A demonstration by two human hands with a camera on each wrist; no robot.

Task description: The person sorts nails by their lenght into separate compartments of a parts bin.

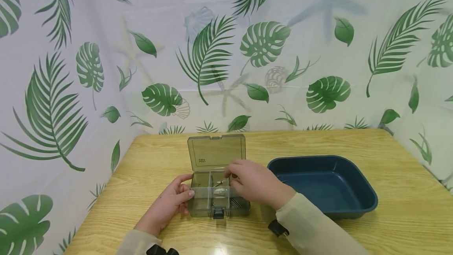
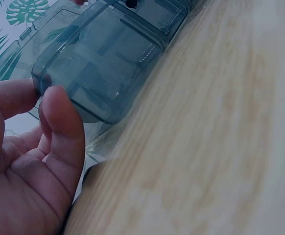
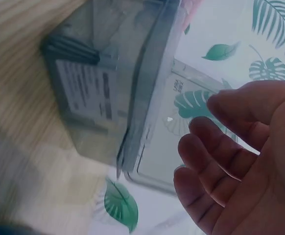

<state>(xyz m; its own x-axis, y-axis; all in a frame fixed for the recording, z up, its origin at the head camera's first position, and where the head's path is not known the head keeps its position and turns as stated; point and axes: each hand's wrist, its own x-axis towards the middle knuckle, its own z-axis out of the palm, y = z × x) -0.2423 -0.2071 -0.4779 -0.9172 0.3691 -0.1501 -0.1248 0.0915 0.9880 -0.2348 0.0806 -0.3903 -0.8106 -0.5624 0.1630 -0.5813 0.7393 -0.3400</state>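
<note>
A grey see-through compartment box (image 1: 200,209) stands on the table with its lid (image 1: 217,152) raised at the back. My left hand (image 1: 170,203) grips the box's left side, and in the left wrist view the thumb and fingers pinch a corner of the box (image 2: 101,63). Over the right-hand compartments hovers my right hand (image 1: 256,182), fingers bent. In the right wrist view the right hand (image 3: 245,161) has loosely curled fingers beside the box, with nothing visible between them. Small metal pieces (image 1: 219,183) lie in the middle back compartment, and thin dark pieces (image 1: 235,203) in the front right one.
A dark blue tray (image 1: 325,196) stands on the wooden table (image 1: 155,158) to the right of the box. A printed white label (image 3: 86,90) is on the box's side or base. Leaf-patterned cloth (image 1: 219,101) hangs behind and beside the table.
</note>
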